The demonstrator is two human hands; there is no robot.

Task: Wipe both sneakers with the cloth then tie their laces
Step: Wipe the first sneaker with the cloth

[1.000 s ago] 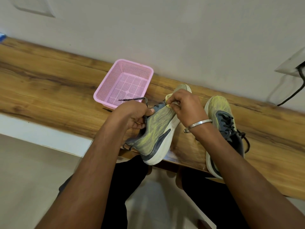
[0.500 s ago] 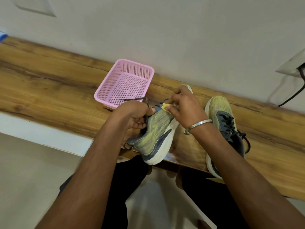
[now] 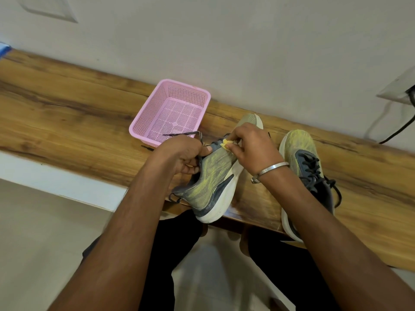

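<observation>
Left hand [image 3: 185, 154] gripping tilted sneaker [image 3: 211, 182] by its collar; right hand [image 3: 253, 149] pinching yellow cloth [image 3: 225, 144] against its upper, over tabletop [image 3: 67, 122].

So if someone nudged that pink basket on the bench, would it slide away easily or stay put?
It would probably slide easily. The pink basket looks like thin perforated plastic and appears to hold nothing, so it is likely light. The wooden bench under it looks smooth and glossy, offering little friction. Its wide base and low walls suggest it would skid rather than tip.
</observation>
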